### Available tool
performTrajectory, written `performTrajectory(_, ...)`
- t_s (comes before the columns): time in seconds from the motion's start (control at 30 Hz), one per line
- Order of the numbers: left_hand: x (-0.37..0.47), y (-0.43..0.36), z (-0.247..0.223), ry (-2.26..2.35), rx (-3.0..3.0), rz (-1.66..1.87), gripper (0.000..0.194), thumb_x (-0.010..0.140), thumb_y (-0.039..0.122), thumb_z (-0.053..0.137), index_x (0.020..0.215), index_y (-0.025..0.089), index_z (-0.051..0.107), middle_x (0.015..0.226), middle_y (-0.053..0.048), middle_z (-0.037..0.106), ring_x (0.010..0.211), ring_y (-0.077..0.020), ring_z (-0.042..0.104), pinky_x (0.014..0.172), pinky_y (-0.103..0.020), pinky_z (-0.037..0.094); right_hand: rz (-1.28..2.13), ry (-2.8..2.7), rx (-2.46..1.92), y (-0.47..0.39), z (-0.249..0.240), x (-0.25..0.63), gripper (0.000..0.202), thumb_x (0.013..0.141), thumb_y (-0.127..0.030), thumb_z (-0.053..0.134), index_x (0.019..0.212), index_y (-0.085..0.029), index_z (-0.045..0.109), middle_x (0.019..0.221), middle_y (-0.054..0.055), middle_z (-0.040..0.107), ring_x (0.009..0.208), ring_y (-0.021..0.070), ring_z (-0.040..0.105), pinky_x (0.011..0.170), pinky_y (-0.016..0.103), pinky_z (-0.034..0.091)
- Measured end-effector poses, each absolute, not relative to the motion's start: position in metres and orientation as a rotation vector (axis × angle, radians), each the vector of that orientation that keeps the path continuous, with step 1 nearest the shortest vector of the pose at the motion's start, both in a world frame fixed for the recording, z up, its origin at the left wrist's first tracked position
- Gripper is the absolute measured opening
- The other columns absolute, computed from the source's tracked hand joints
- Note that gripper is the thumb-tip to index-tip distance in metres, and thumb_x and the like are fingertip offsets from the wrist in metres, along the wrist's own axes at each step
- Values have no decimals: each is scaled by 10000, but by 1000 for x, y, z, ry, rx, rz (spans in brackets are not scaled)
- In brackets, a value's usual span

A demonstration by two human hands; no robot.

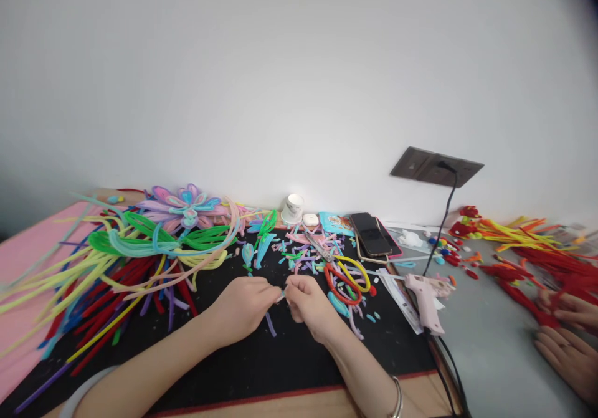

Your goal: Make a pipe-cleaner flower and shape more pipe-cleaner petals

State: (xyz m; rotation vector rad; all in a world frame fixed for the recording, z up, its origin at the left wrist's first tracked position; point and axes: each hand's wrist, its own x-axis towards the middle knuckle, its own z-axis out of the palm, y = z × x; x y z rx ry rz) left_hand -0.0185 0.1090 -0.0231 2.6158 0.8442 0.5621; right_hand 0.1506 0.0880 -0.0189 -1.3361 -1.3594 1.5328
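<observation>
Pale fuzzy pipe-cleaner bit (281,296), tiny one, is pinched over the black mat (299,359), with the left hand (247,306) and right hand (311,303) both closed on it at the fingers. Paper cup (293,209)'s at 12 o'clock from them, scissors (327,253) around 1–2, pink glue gun (428,306) at 3, pastel flower (188,207) roughly 10–11.

Large flower of fuzzy pink, lilac and blue stems (189,207): matt, velvety pile. Wide black mat (308,362): matt, smooth, cloth-like, red edging. Black flat phone (372,236): glossy, glass-like face. Pale pink glue gun (426,303): smooth plastic. Slim silver-coloured bangle (397,396): shiny, metallic.
</observation>
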Motion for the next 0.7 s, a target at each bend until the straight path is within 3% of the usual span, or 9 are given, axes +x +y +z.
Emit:
performTrajectory(0.07,-18,109,-23,865,2558,604,310,890,208,351,744,172,622,656,-65,601,626,-165,524,607,-268,349,1556,-1317,-1357,88,-20,150,209,759,-182,403,574,-211,310,439,-105,190,363,59,144,381,214,131)
performTrajectory(0.17,-15,111,-17,877,2173,602,338,899,316,382,717,167,625,663,-49,626,616,-147,555,624,-253,386,1274,-1565,-1336,89,-15,155,236,803,-192,410,576,-193,344,492,-75,288,434,72,261,436,210,224)
performTrajectory(0.33,-15,117,-12,702,1176,423,465,861,516,396,805,122,638,641,-69,658,510,-121,561,480,-205,415,838,-2010,-1152,87,-1,168,251,902,-181,353,671,-180,450,660,-17,454,627,112,425,610,228,339)
performTrajectory(0.5,-20,116,-14,579,832,313,289,766,420,614,740,132,618,489,-8,577,382,-78,481,399,-176,427,694,-2153,-1021,86,0,168,216,916,-162,347,773,-190,506,733,13,486,704,137,466,667,241,363)
performTrajectory(0.7,-20,114,-17,590,804,283,239,739,353,672,726,140,563,504,2,599,377,-68,503,377,-149,417,744,-2155,-992,86,-1,165,227,932,-195,323,755,-189,464,735,9,465,692,131,451,650,238,362)
